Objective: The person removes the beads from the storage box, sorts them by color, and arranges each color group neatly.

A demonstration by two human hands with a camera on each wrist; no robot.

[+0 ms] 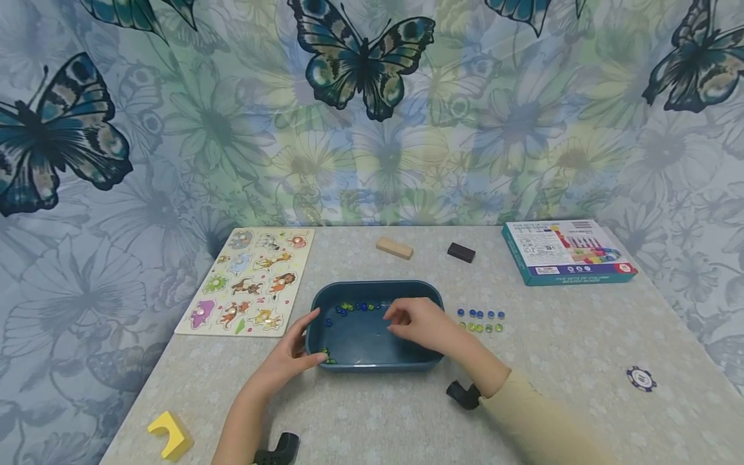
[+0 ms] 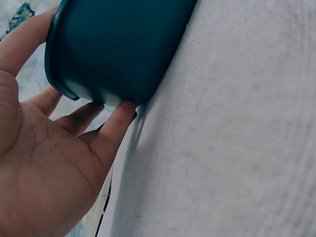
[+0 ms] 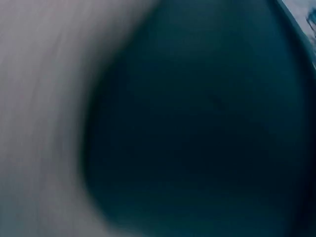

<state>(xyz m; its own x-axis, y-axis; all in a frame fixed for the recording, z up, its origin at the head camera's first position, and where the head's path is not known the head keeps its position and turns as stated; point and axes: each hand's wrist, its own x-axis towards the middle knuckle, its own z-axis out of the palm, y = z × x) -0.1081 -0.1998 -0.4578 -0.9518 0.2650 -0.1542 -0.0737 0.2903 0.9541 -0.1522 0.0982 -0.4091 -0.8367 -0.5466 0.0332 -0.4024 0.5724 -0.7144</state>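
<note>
A dark teal plastic tub point(image 1: 372, 368) stands in the middle of the table. Blue and green glass marbles point(image 1: 356, 307) lie along its far side, with a few more green ones at the near left corner. My left hand point(image 1: 286, 360) holds the tub's left end, its thumb at the rim and fingertips against the outer wall in the left wrist view. My right hand point(image 1: 420, 325) reaches over the tub's right side, fingers bent; I cannot tell whether a marble is between them. The right wrist view shows only blurred tub wall.
Right of the tub lie a row of blue marbles point(image 1: 480, 314) and a row of green marbles point(image 1: 480, 328). Around them are an animal puzzle board point(image 1: 264, 258), a wooden block point(image 1: 394, 248), a black block point(image 1: 461, 252), a game box point(image 1: 569, 252), a poker chip point(image 1: 641, 379) and a yellow arch block point(image 1: 172, 436).
</note>
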